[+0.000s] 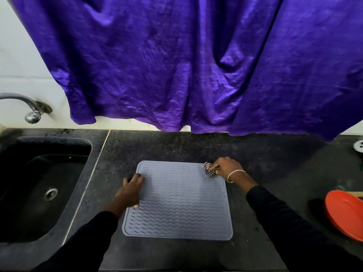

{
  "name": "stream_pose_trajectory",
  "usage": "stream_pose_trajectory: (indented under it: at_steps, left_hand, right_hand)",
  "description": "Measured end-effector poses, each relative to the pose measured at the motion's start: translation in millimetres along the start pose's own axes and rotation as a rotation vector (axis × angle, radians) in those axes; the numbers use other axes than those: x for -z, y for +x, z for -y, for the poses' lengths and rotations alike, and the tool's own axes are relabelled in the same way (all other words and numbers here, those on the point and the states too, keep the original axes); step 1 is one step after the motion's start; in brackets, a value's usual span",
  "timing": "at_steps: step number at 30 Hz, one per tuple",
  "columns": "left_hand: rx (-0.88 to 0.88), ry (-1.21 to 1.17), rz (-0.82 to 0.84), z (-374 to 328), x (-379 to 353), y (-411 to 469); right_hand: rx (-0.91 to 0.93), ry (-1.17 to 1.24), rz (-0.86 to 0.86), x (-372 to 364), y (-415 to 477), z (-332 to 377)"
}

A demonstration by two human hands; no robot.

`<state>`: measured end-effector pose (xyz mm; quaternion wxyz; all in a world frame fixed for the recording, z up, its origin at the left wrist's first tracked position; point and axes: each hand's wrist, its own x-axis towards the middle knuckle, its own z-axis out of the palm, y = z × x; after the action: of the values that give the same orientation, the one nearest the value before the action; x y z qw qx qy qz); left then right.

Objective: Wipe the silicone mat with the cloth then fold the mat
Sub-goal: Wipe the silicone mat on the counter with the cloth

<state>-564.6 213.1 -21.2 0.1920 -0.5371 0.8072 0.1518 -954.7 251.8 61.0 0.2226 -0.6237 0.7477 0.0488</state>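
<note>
**Wiping the mat, starting at its far right corner**

The grey silicone mat (176,201) lies flat on the dark tabletop (176,146), right of the sink (49,139), with the checked cloth (209,170) bunched on its far right corner. The wipe would likely go best in long overlapping strokes toward the near edge, with the mat pinned against sliding. The right hand (225,167) grips the cloth, fingers (215,167) curled round it. The left hand (131,190) presses on the mat's left edge with its fingers spread, holding nothing.
</note>
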Motion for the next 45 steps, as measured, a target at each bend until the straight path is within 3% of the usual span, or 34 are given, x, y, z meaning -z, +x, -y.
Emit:
stream_pose_trajectory:
  at_steps: [7, 16, 22, 25, 36, 45]
  left_hand:
    - [0.003, -0.017, 0.016, 1, 1, -1]
    - [0.007, -0.021, 0.01, 1, -1, 0]
    - [0.018, -0.045, 0.008, 1, -1, 0]
    - [0.029, -0.072, 0.029, 1, 0, 0]
    - [0.018, -0.057, -0.009, 1, -3, -1]
    - [0.018, -0.062, -0.001, 1, -2, 0]
  right_hand:
    - [0.078, 0.084, 0.042, -33, -21, -23]
    - [-0.065, -0.154, -0.009, -16, -14, -18]
    - [0.102, 0.027, 0.005, -35, -14, 6]
    - [0.101, 0.1, 0.006, -45, -18, 3]
    - [0.004, -0.115, 0.024, -20, -10, -19]
    - [0.144, 0.048, 0.025, -38, -3, 11]
